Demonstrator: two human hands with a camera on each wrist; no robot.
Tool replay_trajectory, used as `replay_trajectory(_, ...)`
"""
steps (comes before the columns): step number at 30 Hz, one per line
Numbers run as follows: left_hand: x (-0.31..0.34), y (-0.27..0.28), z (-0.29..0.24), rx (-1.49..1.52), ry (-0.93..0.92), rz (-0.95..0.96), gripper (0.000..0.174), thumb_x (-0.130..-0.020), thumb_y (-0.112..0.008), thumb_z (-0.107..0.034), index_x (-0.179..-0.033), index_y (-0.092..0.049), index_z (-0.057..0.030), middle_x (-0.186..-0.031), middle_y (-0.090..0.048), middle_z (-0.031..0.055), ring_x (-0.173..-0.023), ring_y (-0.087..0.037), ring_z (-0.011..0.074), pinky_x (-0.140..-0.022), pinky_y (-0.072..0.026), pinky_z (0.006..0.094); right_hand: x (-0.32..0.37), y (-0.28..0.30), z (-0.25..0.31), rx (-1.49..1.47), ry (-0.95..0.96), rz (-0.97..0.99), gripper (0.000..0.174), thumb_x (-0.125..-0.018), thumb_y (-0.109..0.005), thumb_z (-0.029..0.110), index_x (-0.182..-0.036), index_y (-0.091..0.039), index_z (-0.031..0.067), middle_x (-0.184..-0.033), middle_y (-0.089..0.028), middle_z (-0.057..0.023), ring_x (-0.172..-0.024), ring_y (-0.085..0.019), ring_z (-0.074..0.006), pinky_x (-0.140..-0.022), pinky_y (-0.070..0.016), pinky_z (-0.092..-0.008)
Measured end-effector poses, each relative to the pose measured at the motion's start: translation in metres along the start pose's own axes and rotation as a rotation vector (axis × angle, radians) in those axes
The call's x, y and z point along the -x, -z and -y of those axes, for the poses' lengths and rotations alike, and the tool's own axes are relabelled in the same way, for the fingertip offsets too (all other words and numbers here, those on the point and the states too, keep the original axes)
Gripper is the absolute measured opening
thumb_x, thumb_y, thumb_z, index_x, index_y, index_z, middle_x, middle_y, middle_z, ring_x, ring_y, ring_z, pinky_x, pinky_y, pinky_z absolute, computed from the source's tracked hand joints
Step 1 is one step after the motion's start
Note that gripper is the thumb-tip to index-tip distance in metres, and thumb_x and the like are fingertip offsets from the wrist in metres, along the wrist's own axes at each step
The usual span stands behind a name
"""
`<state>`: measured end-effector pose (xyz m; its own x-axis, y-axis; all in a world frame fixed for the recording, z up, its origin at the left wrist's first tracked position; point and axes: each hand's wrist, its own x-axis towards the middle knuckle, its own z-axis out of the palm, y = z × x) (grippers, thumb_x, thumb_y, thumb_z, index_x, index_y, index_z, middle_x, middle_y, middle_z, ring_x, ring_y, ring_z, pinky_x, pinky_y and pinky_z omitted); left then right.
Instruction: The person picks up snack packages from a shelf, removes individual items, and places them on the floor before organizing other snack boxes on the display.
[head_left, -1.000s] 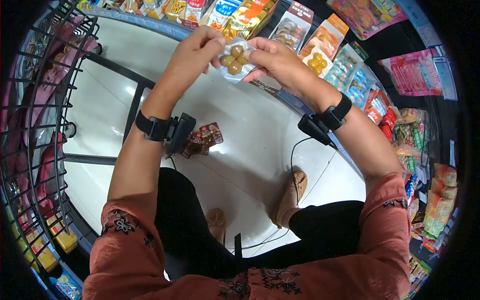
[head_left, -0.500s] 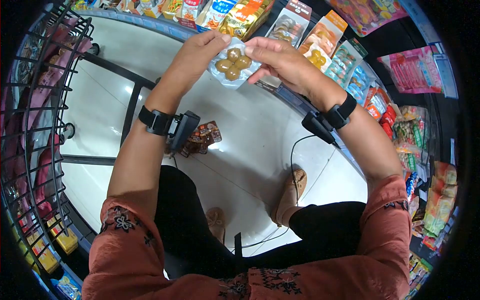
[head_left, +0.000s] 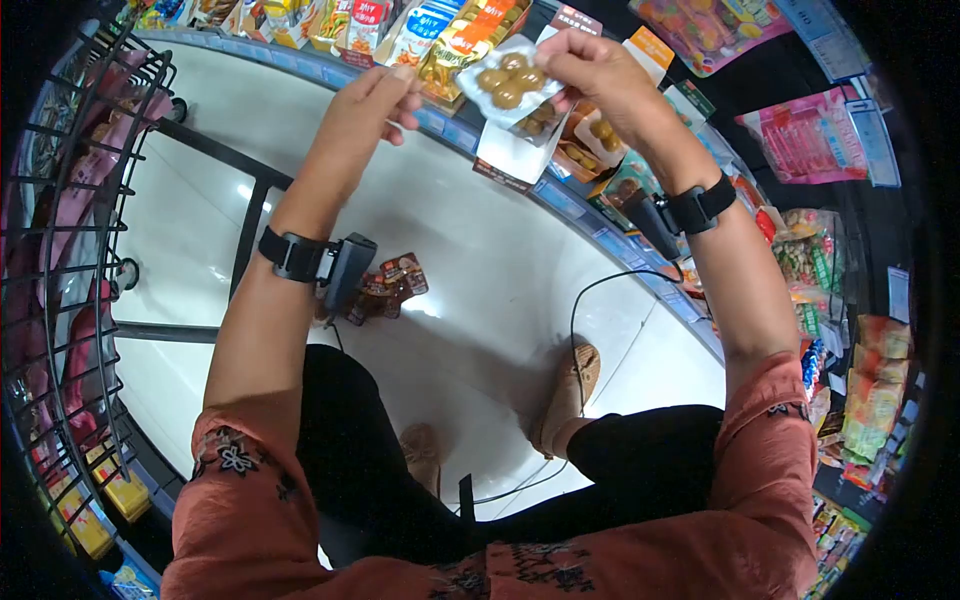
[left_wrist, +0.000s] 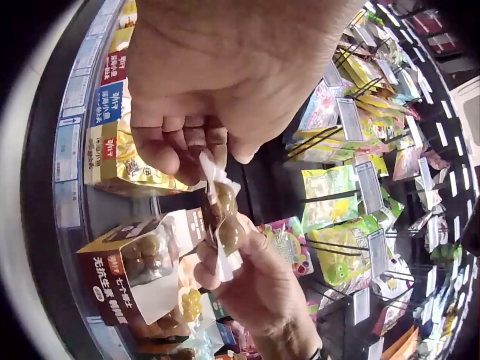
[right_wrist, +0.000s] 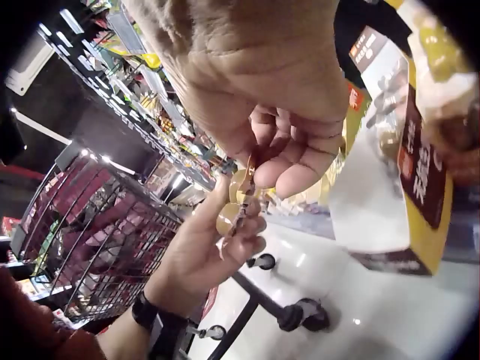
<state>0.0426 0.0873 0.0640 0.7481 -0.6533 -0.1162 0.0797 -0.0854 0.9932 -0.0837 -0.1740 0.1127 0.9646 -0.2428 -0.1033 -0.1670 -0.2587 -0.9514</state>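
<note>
My right hand (head_left: 608, 88) pinches the edge of a small clear vacuum packet of round brown eggs (head_left: 510, 80) between thumb and fingers. Apart from it, to the left, my left hand (head_left: 372, 108) has loosely curled fingers and holds nothing. Below the packet, at the shelf edge, stands an open white display box (head_left: 515, 158) with similar packets inside. The left wrist view shows the packet (left_wrist: 225, 217) edge-on near the left fingertips, with the box (left_wrist: 112, 277) beside it. In the right wrist view the packet (right_wrist: 236, 206) hangs under the right fingers.
Gold snack packs (head_left: 470, 45) and other boxes line the curved shelf. Pink bags (head_left: 805, 140) hang at the right. A black wire cart (head_left: 75, 250) stands at the left. Dark brown packets (head_left: 385, 290) lie low near my left wrist, and a cable (head_left: 580, 310) hangs from the right wrist.
My left hand has let go of the packet and drawn away to the left. The right hand has carried the packet right and up, over the white display box.
</note>
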Motion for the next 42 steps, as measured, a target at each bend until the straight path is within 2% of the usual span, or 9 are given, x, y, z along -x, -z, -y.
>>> replay_trajectory(5, -0.004, 0.019, 0.016, -0.054, 0.106, -0.053, 0.038, -0.104, -0.057, -0.043, -0.11, -0.066, -0.0072, -0.093, -0.064, -0.0009, -0.08, -0.059, 0.0093, -0.071, -0.0477, 0.0265, -0.011, 0.032, -0.016, 0.232, 0.133, -0.005, 0.017, -0.099, -0.069, 0.025, -0.102, -0.069, 0.0085, -0.087, -0.065, 0.0044, -0.07, -0.059, -0.0038, -0.066, -0.0505, -0.0215)
replay_trajectory(10, -0.004, 0.022, 0.025, -0.092, 0.131, -0.031, 0.038, -0.105, -0.056, -0.043, -0.109, -0.066, -0.007, -0.093, -0.063, -0.0009, -0.08, -0.059, 0.0095, -0.07, -0.0479, 0.0266, -0.01, 0.026, -0.032, 0.568, 0.163, 0.03, 0.015, -0.099, -0.064, 0.021, -0.1, -0.066, 0.0061, -0.085, -0.064, 0.0036, -0.072, -0.055, -0.0045, -0.065, -0.0476, -0.0233)
replay_trajectory(13, -0.005, 0.022, 0.025, -0.117, 0.12, 0.001, 0.038, -0.105, -0.055, -0.044, -0.109, -0.066, -0.0069, -0.093, -0.063, -0.0011, -0.08, -0.059, 0.009, -0.07, -0.0478, 0.0261, -0.012, 0.012, -0.053, 0.635, 0.255, 0.026, 0.012, -0.097, -0.063, 0.017, -0.1, -0.064, 0.005, -0.079, -0.062, 0.0012, -0.071, -0.054, -0.0091, -0.065, -0.0476, -0.028)
replay_trajectory(14, -0.005, 0.022, 0.026, -0.126, 0.119, 0.007, 0.038, -0.105, -0.055, -0.044, -0.108, -0.066, -0.0068, -0.092, -0.063, -0.0013, -0.08, -0.059, 0.0088, -0.069, -0.0478, 0.0259, -0.015, 0.009, -0.062, 0.694, 0.341, -0.006, 0.011, -0.095, -0.062, 0.015, -0.099, -0.064, 0.0047, -0.078, -0.063, -0.0052, -0.07, -0.059, -0.0176, -0.067, -0.0502, -0.0339)
replay_trajectory(17, -0.004, 0.023, 0.03, -0.141, 0.126, 0.024, 0.039, -0.105, -0.055, -0.044, -0.107, -0.066, -0.0068, -0.092, -0.063, -0.0018, -0.078, -0.059, 0.0084, -0.069, -0.0476, 0.0254, -0.008, -0.004, -0.05, 0.869, 0.275, 0.012, 0.011, -0.092, -0.062, 0.015, -0.097, -0.063, 0.0048, -0.085, -0.066, -0.0113, -0.076, -0.065, -0.0294, -0.07, -0.0517, -0.04)
replay_trajectory(20, -0.004, 0.024, 0.034, -0.147, 0.133, 0.04, 0.039, -0.104, -0.057, -0.044, -0.106, -0.066, -0.007, -0.09, -0.063, -0.0019, -0.078, -0.059, 0.0084, -0.068, -0.0477, 0.0256, -0.008, -0.009, -0.057, 0.979, 0.3, 0.007, 0.011, -0.091, -0.062, 0.015, -0.096, -0.062, 0.0054, -0.093, -0.068, -0.0137, -0.086, -0.066, -0.0355, -0.072, -0.0522, -0.0431)
replay_trajectory(32, -0.003, 0.025, 0.042, -0.194, 0.173, 0.092, 0.036, -0.101, -0.058, -0.043, -0.102, -0.066, -0.0074, -0.091, -0.063, -0.0004, -0.079, -0.06, 0.0096, -0.067, -0.0474, 0.0259, -0.012, -0.009, -0.067, 1.127, 0.674, -0.1, 0.009, -0.087, -0.066, 0.009, -0.093, -0.06, 0.0074, -0.091, -0.064, -0.0115, -0.087, -0.065, -0.0357, -0.075, -0.0533, -0.0449)
replay_trajectory(35, -0.003, 0.025, 0.044, -0.205, 0.189, 0.1, 0.035, -0.102, -0.058, -0.043, -0.102, -0.066, -0.0084, -0.091, -0.063, -0.0014, -0.079, -0.06, 0.009, -0.067, -0.0473, 0.0264, -0.006, -0.01, -0.057, 1.184, 0.523, -0.06, 0.017, -0.083, -0.067, 0.008, -0.1, -0.067, 0.0067, -0.099, -0.067, -0.0116, -0.1, -0.067, -0.0325, -0.086, -0.056, -0.0429)
replay_trajectory(42, -0.005, 0.028, 0.051, -0.255, 0.214, 0.126, 0.035, -0.103, -0.058, -0.043, -0.104, -0.066, -0.0096, -0.091, -0.064, -0.002, -0.079, -0.06, 0.0083, -0.068, -0.0477, 0.0266, -0.003, -0.009, -0.056, 1.139, 0.516, -0.076, 0.016, -0.084, -0.066, 0.009, -0.101, -0.066, 0.0058, -0.102, -0.068, -0.013, -0.101, -0.067, -0.033, -0.086, -0.0557, -0.0433)
